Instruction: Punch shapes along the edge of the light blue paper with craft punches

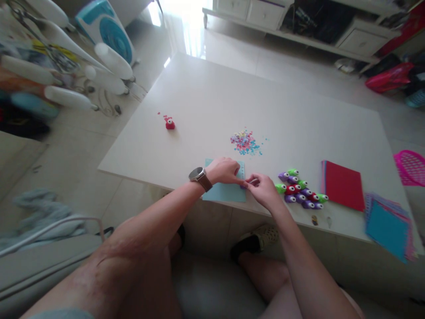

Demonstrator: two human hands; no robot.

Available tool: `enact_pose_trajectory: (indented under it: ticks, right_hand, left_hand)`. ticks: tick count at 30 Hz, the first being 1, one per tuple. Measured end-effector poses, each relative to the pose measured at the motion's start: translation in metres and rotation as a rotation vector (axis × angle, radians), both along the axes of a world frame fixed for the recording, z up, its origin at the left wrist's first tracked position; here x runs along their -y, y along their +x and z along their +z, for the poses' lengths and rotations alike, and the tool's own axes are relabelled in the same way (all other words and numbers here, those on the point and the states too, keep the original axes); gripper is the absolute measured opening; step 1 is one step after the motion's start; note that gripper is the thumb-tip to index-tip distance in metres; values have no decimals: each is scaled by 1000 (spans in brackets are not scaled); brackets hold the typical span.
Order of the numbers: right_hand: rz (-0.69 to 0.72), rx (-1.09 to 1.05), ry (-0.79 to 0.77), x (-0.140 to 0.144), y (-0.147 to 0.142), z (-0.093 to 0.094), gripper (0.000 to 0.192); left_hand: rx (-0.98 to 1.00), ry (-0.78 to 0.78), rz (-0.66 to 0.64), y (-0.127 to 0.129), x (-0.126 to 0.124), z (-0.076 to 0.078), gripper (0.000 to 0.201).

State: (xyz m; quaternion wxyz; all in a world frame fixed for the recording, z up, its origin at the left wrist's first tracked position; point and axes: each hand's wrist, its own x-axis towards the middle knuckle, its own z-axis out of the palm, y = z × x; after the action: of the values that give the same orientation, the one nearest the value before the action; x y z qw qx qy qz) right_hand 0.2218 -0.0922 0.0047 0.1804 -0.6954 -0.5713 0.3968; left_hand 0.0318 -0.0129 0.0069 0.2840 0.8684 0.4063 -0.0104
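A light blue sheet of paper [226, 193] lies at the table's near edge, with a row of small punched holes down its upper right side. My left hand [224, 170] rests over the sheet, fingers curled and thumb stretched towards the right edge. There my right hand [262, 187] closes its fingertips round a small, mostly hidden purple paper punch [243, 187]; both thumbs meet at it. Just right of that hand stand several eye-topped paper punches [300, 190] in purple, green and red. Beyond the sheet lies a pile of coloured paper bits [245, 142].
A red punch [170, 124] stands at the left among red paper bits. To the right are a stack of red-topped paper [344, 184] and a pile of blue-topped sheets [387, 230]. Two small items lie near the front edge. A white fan-like appliance [106, 31] stands beyond the table.
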Motion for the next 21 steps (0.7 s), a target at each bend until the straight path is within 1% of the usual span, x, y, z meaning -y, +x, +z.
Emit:
enact_pose_trajectory:
  ticks: [6,9,13,15,18,19,21]
  right_hand:
    - [-9,89,-45,-8,-5,-1,19]
    - [-2,82,-47,-8,-6,0,22]
    - [-11,-4,-37,-3,-3,5,12]
    - [-27,-6,-9,-1,1,8,8]
    - [-57,33,84,0,8,12,6]
    - [-47,49,115,0,10,12,10]
    - [20,80,151,-1,12,11,22]
  left_hand:
    - [-44,10,58,5,7,1,54]
    - [-46,9,65,5,6,0,56]
    - [-32,-26,9,0,1,1,52]
    - [-32,-37,-3,-2,-2,3,49]
    - [-35,-26,-3,-3,-4,4,39]
    - [-34,-20,-4,-3,-5,3,34]
    - [-31,-16,-9,-2,-6,2,25]
